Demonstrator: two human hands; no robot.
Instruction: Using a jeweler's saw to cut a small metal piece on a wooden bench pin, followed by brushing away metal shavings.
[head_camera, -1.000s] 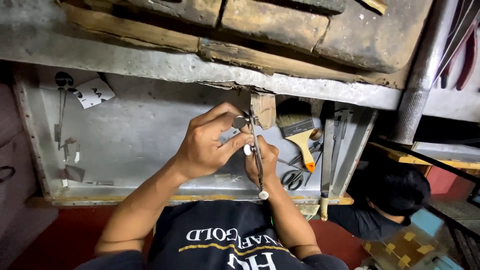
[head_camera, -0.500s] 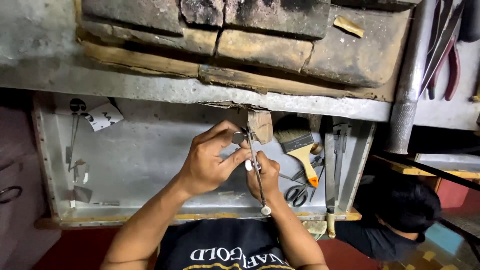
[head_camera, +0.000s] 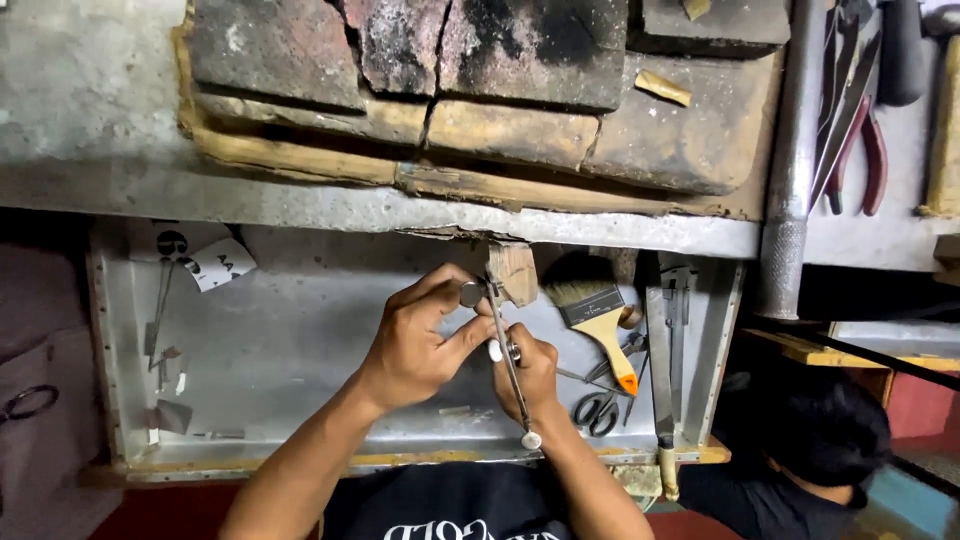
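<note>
Jeweller's saw frame (head_camera: 508, 360), thin and metal with a pale round knob at its near end, sits right in the middle of the tray, running from the wooden peg down toward the person's chest, and both hands are on it.

Starting at the far left, a loop of dark scissors handle (head_camera: 28, 402) lies on the cloth outside the tray. Inside the grey metal tray (head_camera: 300, 330), along its left wall, there is a white paper tag (head_camera: 220, 265), some long thin tools (head_camera: 160, 305) and a few small metal scraps (head_camera: 168, 415).

Now the left hand (head_camera: 415, 345): fingers curled in, thumb and forefinger pinched tight on a small grey round piece (head_camera: 470, 293) at the top of the saw frame, just beside the wooden bench peg (head_camera: 514, 272) that juts out from the bench edge. The right hand (head_camera: 530, 372) sits just to the right and lower, fingers wrapped closed around the frame's middle; exactly what else it may be gripping underneath I cannot tell, since the fingers hide it.

Moving right, a paintbrush (head_camera: 597, 320) with pale bristles and a yellow handle tipped orange lies in the tray, touching nothing the hands hold. Below it, small black scissors (head_camera: 598, 410). Then a long metal file (head_camera: 665, 360) lies along the tray's right wall.

Above, charred bricks (head_camera: 450, 60) sit on the bench. Far right, a steel bar (head_camera: 790, 170) stands upright, with red-handled pliers (head_camera: 862, 150) beside it. Another person's dark-haired head (head_camera: 820, 430) is at lower right.
</note>
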